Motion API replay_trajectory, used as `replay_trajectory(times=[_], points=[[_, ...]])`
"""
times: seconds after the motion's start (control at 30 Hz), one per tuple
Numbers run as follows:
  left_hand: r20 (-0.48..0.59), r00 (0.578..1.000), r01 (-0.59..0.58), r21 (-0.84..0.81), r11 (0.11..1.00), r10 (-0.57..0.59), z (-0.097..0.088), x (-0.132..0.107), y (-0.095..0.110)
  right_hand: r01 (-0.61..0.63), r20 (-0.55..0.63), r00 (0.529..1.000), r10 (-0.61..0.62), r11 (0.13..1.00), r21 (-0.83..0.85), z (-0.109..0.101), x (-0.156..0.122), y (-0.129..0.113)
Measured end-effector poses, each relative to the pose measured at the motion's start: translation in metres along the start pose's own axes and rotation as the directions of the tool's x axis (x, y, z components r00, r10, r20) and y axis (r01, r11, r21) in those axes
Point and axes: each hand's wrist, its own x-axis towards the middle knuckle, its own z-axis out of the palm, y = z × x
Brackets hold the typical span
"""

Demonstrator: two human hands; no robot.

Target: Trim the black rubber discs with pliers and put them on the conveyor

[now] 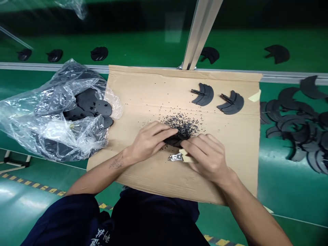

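My left hand point(150, 141) presses down on a dark moulded rubber piece point(174, 140) and holds it against the cardboard sheet point(143, 85). My right hand point(207, 157) grips a small pair of metal cutters point(175, 157) with a pale wrapped handle, and its fingertips reach the same piece. A heap of black crumbs point(179, 124) lies just beyond my fingers. Two curved black parts point(203, 94) point(232, 102) with thin stems lie on the cardboard to the upper right.
A crumpled clear plastic bag point(51, 116) holding black discs point(104, 107) lies left of the cardboard. A pile of black crescent parts point(294, 126) lies on the green floor to the right. More black pieces point(210, 54) lie beyond a metal rail point(51, 66), and an upright metal bar point(200, 30) rises behind it.
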Motion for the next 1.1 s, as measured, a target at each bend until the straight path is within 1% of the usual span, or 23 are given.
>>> replay_trajectory(times=[0.03, 0.1, 0.13, 0.17, 0.2, 0.27, 0.33, 0.4, 0.53, 0.63, 0.77, 0.87, 1.1], points=[[0.014, 1.000, -0.007, 0.026, 1.000, 0.007, 0.001, -0.001, 0.000, 0.000, 0.002, 1.000, 0.000, 0.997, 0.078, -0.001, 0.000, -0.001], [0.010, 1.000, 0.001, -0.009, 1.000, -0.001, 0.001, -0.002, 0.000, -0.049, -0.024, 0.998, 0.057, 0.964, 0.262, -0.005, 0.002, 0.001], [-0.001, 1.000, 0.013, -0.058, 0.998, -0.014, 0.001, -0.001, 0.000, -0.086, -0.046, 0.993, 0.105, 0.946, 0.312, -0.007, 0.003, 0.003], [-0.012, 0.999, 0.028, -0.113, 0.993, -0.030, 0.001, -0.001, 0.001, -0.123, -0.069, 0.986, 0.151, 0.942, 0.311, -0.008, 0.003, 0.006], [-0.024, 0.999, 0.039, -0.169, 0.985, -0.044, 0.001, 0.000, 0.002, -0.153, -0.087, 0.980, 0.181, 0.953, 0.262, -0.009, 0.003, 0.010], [-0.038, 0.998, 0.046, -0.258, 0.965, -0.058, 0.000, 0.001, 0.004, -0.177, -0.087, 0.979, 0.184, 0.981, 0.082, -0.010, 0.003, 0.016], [-0.044, 0.998, 0.036, -0.305, 0.952, -0.052, 0.000, 0.001, 0.005, -0.148, -0.041, 0.988, 0.146, 0.987, -0.061, -0.008, 0.002, 0.021], [-0.046, 0.998, 0.019, -0.324, 0.946, -0.035, 0.001, 0.001, 0.006, -0.122, -0.009, 0.992, 0.122, 0.985, -0.123, -0.006, 0.001, 0.022], [-0.056, 0.998, -0.009, -0.341, 0.940, -0.011, 0.001, 0.001, 0.007, -0.108, 0.004, 0.994, 0.110, 0.979, -0.175, -0.006, 0.001, 0.020], [-0.057, 0.998, -0.004, -0.340, 0.940, -0.016, 0.001, 0.001, 0.007, -0.089, 0.013, 0.996, 0.094, 0.973, -0.213, -0.006, 0.002, 0.019], [-0.066, 0.998, -0.002, -0.338, 0.941, -0.021, 0.001, 0.000, 0.007, -0.081, -0.033, 0.997, 0.074, 0.942, -0.324, -0.007, 0.002, 0.017], [-0.083, 0.996, -0.011, -0.340, 0.940, -0.018, 0.001, -0.002, 0.007, -0.066, -0.032, 0.998, 0.058, 0.921, -0.385, -0.009, 0.002, 0.015], [-0.071, 0.997, -0.020, -0.344, 0.939, -0.005, 0.001, -0.003, 0.008, -0.047, 0.015, 0.998, 0.055, 0.943, -0.329, -0.013, 0.001, 0.016]])
